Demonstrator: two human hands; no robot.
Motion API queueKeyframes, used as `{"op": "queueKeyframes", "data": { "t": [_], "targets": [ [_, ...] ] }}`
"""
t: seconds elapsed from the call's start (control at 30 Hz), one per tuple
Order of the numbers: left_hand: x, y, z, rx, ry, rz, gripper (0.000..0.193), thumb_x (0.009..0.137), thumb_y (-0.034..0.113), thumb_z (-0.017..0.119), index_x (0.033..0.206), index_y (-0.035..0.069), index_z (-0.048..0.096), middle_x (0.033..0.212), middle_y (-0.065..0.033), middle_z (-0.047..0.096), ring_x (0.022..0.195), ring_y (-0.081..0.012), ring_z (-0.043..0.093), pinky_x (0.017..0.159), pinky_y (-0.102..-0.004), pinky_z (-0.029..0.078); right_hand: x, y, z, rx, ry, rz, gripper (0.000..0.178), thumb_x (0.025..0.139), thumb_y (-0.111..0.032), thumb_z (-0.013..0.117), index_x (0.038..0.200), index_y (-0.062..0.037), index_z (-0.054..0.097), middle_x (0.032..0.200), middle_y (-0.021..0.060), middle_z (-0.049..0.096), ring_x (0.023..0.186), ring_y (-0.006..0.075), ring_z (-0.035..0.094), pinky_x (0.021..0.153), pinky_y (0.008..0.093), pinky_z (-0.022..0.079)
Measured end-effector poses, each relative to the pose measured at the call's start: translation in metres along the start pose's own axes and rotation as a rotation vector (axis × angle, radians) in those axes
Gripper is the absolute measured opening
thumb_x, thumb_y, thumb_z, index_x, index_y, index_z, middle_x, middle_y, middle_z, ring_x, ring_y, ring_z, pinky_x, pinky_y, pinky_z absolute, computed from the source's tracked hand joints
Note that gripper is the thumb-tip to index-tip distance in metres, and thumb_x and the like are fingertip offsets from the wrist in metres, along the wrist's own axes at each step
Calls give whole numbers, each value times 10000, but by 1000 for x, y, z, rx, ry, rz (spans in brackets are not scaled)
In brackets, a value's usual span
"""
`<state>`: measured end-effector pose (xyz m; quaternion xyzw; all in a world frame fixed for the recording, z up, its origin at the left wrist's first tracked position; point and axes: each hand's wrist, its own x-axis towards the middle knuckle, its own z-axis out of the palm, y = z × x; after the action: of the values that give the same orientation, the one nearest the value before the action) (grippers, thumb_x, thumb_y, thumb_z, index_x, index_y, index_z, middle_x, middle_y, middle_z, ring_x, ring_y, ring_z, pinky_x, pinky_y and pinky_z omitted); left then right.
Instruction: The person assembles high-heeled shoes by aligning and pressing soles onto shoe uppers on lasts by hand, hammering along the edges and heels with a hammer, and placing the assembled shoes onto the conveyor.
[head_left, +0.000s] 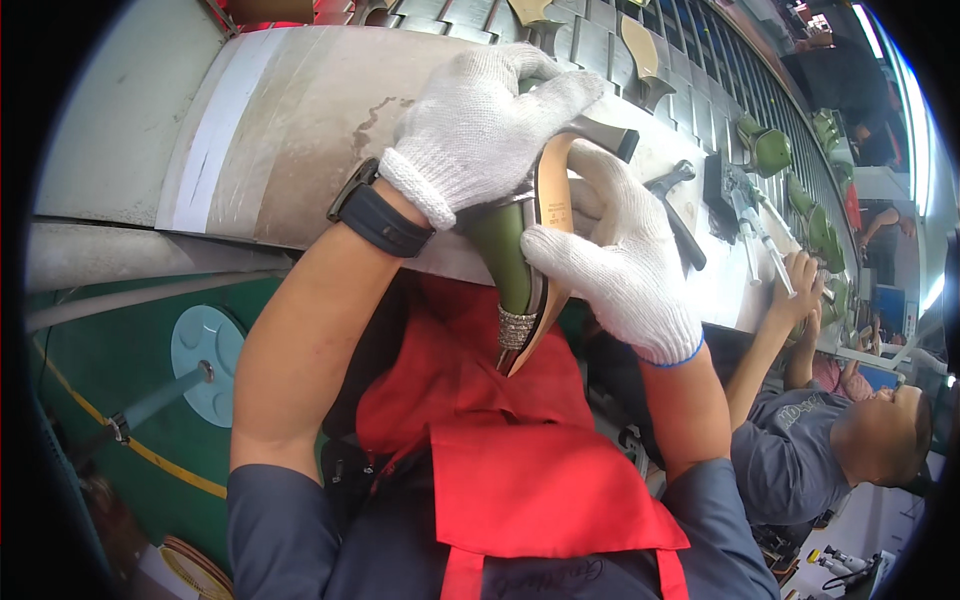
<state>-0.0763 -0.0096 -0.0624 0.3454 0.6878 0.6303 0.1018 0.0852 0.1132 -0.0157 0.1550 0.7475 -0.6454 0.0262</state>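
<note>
Both my hands wear white knitted gloves and hold a green high-heeled shoe (507,262) tilted on its side above the workbench's near edge. Its tan sole (553,195) faces right, the heel (612,137) points away at upper right, and a glittery band (515,328) circles the end nearest me. My left hand (485,125) is closed around the back part of the shoe; some fingertips are hidden. On the other side, my right hand (625,255) grips the sole, thumb pressed at its edge and fingers curled behind. A hammer (680,215) lies just beyond the right hand.
Behind the workbench (310,130) runs a slatted metal conveyor (690,70) carrying tan-soled shoes (640,50) and green shoes (770,150). White-handled tools (755,230) lie at right, near a co-worker's hand (800,285). A round blue stool (207,365) stands at lower left.
</note>
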Motion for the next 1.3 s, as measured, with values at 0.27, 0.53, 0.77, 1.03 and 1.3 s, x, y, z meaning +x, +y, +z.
{"op": "queueKeyframes", "data": {
  "t": [0.27,0.53,0.77,1.03,1.3],
  "targets": [
    [-7,3,-8,-19,-85,74,403,1046,301,774,1256,-43,768,1118,-106,789,1046,-150,714,962,-320,581,27,1,-1,33,44,-166,625,899,-158,905,1422,48,633,1114,153,789,959,198,783,838,342,661],
    [-89,11,-51,-99,280,-12,646,878,284,956,1356,5,624,1189,-127,688,1143,-245,680,1042,-411,556,0,-25,-12,-760,-107,-476,687,818,-364,947,1373,-30,718,1227,237,760,1196,395,732,1087,463,565],
    [-151,5,-13,594,234,415,913,615,284,1059,1413,85,664,1293,-146,625,1172,-364,623,1002,-478,542,25,8,-45,-1078,101,-765,887,644,-342,1014,1444,-129,695,1546,229,594,1484,472,516,1238,573,430],
    [-148,11,-21,382,39,317,849,808,593,948,1393,48,661,1457,-236,616,1332,-424,631,1131,-502,516,27,25,-38,-1041,101,-837,902,673,-525,982,1451,-144,735,1627,213,559,1544,497,462,1239,571,453],
    [-125,38,-24,202,-77,-103,370,849,156,872,1121,14,665,1632,-328,517,1526,-343,515,1275,-478,359,51,61,-45,-1062,109,-1003,894,681,-417,1018,1437,-99,663,1522,358,550,1405,613,539,1208,659,432]
  ]
}}
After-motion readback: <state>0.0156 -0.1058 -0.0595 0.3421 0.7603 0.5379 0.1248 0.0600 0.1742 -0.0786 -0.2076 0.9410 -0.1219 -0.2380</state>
